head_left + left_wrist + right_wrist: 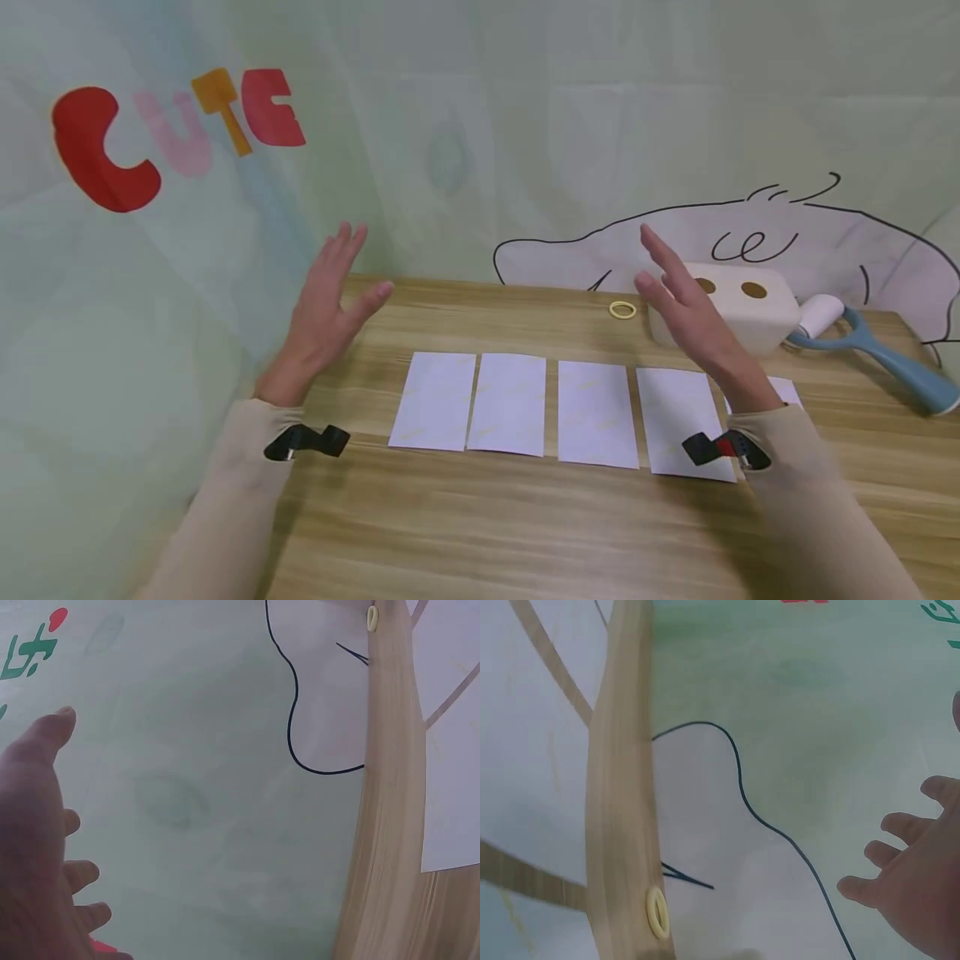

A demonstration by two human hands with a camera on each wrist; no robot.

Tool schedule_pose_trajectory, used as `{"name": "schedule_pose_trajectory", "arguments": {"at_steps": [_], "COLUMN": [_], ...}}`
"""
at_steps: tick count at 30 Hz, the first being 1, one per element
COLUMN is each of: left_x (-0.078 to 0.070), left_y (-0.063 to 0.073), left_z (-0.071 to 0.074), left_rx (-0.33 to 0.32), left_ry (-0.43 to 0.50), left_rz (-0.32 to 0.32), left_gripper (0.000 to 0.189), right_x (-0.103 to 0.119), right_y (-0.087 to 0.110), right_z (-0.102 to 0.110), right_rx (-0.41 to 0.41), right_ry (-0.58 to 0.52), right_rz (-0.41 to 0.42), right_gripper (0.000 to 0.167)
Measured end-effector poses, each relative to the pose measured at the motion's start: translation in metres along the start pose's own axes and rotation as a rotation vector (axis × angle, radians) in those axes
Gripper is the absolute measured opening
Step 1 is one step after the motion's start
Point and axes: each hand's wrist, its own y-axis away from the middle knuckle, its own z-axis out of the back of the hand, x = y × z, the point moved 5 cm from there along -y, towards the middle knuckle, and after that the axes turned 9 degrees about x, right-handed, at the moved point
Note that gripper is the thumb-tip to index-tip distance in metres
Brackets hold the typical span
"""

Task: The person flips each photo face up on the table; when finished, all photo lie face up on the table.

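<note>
My left hand (pixel 326 312) is raised in the air at the left, fingers extended and thumb apart, holding nothing. On the other side my right hand (pixel 693 321) is held up the same way, also with nothing in it. Between and below them, several white paper sheets (pixel 513 404) lie in a row on the wooden table (pixel 480 525). The right forearm partly hides the rightmost sheet. In the left wrist view the left hand (pixel 30 840) stands against the curtain; the right wrist view shows the right hand (pixel 922 877) likewise touching no object.
A small yellow ring (pixel 612 312) lies near the table's back edge. Behind the right hand stands a white box (pixel 765 321) with round holes on top. Beside it is a blue-handled lint roller (pixel 903 371) with a white roll. A printed curtain (pixel 450 108) borders the back and left.
</note>
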Motion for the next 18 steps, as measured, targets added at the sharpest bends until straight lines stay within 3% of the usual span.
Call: {"name": "schedule_pose_trajectory", "arguments": {"at_steps": [4,10,18], "left_x": [-0.003,-0.002,0.002], "left_y": [0.003,0.005,0.011], "left_z": [-0.004,-0.011,-0.023], "left_rx": [0.019,0.045,0.062], "left_ry": [0.021,0.056,0.045], "left_rz": [-0.001,-0.04,-0.073], "left_gripper": [0.091,0.086,0.083], "right_x": [0.0,-0.005,-0.011], "right_y": [-0.006,-0.011,-0.021], "right_z": [-0.014,-0.036,-0.064], "right_rx": [0.011,0.052,0.086], "right_ry": [-0.047,-0.106,-0.146], "right_rz": [0.013,-0.03,-0.031], "right_gripper": [0.067,0.065,0.063]}}
